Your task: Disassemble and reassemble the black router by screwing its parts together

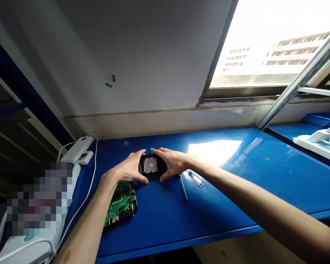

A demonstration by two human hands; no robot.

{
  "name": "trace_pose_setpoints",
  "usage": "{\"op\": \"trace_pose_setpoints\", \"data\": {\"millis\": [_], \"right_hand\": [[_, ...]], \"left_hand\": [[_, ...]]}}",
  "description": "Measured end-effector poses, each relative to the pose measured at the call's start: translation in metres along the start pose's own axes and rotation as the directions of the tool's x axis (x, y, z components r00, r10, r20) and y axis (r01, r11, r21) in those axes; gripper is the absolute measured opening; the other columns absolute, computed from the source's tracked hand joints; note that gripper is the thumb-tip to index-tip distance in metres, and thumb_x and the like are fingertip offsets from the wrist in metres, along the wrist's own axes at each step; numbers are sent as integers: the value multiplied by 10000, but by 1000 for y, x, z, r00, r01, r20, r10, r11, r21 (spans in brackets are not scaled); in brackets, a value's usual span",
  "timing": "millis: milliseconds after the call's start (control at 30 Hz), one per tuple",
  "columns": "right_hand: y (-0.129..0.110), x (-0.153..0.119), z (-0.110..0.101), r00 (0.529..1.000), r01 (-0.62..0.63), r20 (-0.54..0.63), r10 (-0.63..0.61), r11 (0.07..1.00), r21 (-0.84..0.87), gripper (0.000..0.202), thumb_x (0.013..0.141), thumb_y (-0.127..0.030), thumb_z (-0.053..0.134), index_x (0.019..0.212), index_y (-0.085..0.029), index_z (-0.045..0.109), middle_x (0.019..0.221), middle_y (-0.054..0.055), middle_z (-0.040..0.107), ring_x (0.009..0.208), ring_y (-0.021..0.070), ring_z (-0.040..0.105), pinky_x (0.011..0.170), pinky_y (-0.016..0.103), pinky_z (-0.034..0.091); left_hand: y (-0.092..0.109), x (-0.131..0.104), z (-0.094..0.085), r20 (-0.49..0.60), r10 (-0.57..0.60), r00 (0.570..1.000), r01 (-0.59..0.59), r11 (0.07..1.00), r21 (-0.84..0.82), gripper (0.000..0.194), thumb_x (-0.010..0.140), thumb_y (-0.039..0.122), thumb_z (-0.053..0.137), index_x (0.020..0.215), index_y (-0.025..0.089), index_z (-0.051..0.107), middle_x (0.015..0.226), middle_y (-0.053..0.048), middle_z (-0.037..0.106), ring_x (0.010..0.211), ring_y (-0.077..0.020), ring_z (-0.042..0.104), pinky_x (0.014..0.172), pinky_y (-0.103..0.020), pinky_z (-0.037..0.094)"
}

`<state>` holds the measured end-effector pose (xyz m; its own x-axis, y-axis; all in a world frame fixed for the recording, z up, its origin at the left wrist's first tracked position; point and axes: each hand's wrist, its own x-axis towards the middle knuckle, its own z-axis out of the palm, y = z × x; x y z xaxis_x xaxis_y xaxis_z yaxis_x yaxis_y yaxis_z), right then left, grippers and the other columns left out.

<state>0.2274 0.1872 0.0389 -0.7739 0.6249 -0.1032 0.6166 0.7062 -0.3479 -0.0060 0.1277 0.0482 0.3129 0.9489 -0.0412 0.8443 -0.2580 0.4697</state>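
A black part with a square metal plate [150, 165] in its middle lies between my two hands over the blue table. My left hand [130, 168] grips its left side, thumb near the front edge and fingers at the back. On the right side, my right hand [172, 164] holds it the same way. A green circuit board [122, 201] lies on the table below my left wrist, partly hidden by the forearm. Nearest to my right hand are a screwdriver with a yellow end [183, 188] and several clear-handled screwdrivers [195, 178].
White power strips [79, 148] and a looping cable stand at the left, beside a blurred patch. Another power strip [319, 145] and a blue tray [323, 119] are far right, past a metal post. The blue table [159, 220] meets the wall behind.
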Motion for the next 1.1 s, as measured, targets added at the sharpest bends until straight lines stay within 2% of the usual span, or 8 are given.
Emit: {"op": "trace_pose_setpoints", "data": {"millis": [200, 300, 400, 700, 833, 933, 1033, 1100], "right_hand": [[-9, -1, -16, 988, 40, -149, -36, 999, 23, 1320, 621, -447, 916, 1646, -64, 179, 1508, 286, 509, 1417, 418, 506, 1140, 528, 455], [-17, -14, -35, 972, 80, -227, -68, 996, 42, 1338, 657, -513, 896, 1665, -112, 113, 1574, 268, 451, 1463, 386, 453, 1164, 523, 438], [-33, -36, -45, 962, 120, -250, -107, 992, 35, 1377, 640, -517, 908, 1666, -81, 99, 1577, 273, 447, 1470, 390, 434, 1166, 513, 444], [-55, -89, 19, 985, 169, -19, -170, 985, -46, 1364, 609, -556, 885, 1642, 0, 189, 1448, 286, 580, 1281, 431, 574, 1112, 558, 482], [-45, -97, 28, 986, 164, -36, -164, 986, 0, 1318, 641, -625, 867, 1643, -44, 236, 1535, 272, 522, 1444, 436, 459, 1180, 543, 433], [-39, -94, 18, 981, -41, -187, 40, 999, -2, 993, 775, -607, 813, 1576, -177, 414, 1487, 194, 573, 1364, 360, 566, 1097, 483, 524], [-34, -82, 9, 884, -347, -335, 326, 938, -2, 541, 1023, -456, 555, 1453, -129, 513, 1340, 232, 608, 1094, 334, 700, 899, 506, 598], [-32, -72, 7, 836, -467, -329, 438, 884, -9, 445, 1034, -427, 544, 1322, -93, 597, 1197, 223, 662, 974, 324, 719, 826, 507, 605]], "left_hand": [[5, -3, -18, -77, 58, 995, -58, 998, 2, 436, 988, 367, 693, 1380, 210, 588, 1425, -114, 605, 1196, -299, 655, 977, -534, 565], [16, -15, -42, -88, 50, 995, -49, 999, 8, 995, 760, 402, 870, 1567, 223, 316, 1574, -155, 461, 1416, -352, 501, 1150, -516, 452], [28, -37, -50, -79, 26, 997, -23, 999, 36, 1088, 710, 467, 845, 1575, 219, 234, 1605, -168, 398, 1431, -365, 492, 1148, -486, 470], [51, -95, 41, 141, -119, 983, 103, 988, 113, 1063, 640, 390, 750, 1579, 81, 358, 1636, -253, 407, 1568, -448, 261, 1250, -575, 319], [58, -97, 49, 207, -188, 960, 165, 979, 122, 1091, 672, 416, 727, 1618, 59, 317, 1696, -223, 318, 1588, -437, 158, 1268, -586, 263], [61, -98, 44, 226, -215, 950, 198, 975, 95, 1104, 726, 453, 718, 1662, 123, 235, 1727, -161, 252, 1588, -418, 105, 1255, -617, 264], [58, -100, 43, 230, -221, 948, 212, 975, 66, 1090, 752, 455, 725, 1673, 175, 215, 1733, -132, 231, 1586, -410, 97, 1247, -636, 267], [54, -99, 45, 206, -214, 955, 207, 977, 58, 1079, 747, 456, 743, 1666, 181, 249, 1729, -130, 251, 1588, -409, 94, 1249, -633, 263]]}}
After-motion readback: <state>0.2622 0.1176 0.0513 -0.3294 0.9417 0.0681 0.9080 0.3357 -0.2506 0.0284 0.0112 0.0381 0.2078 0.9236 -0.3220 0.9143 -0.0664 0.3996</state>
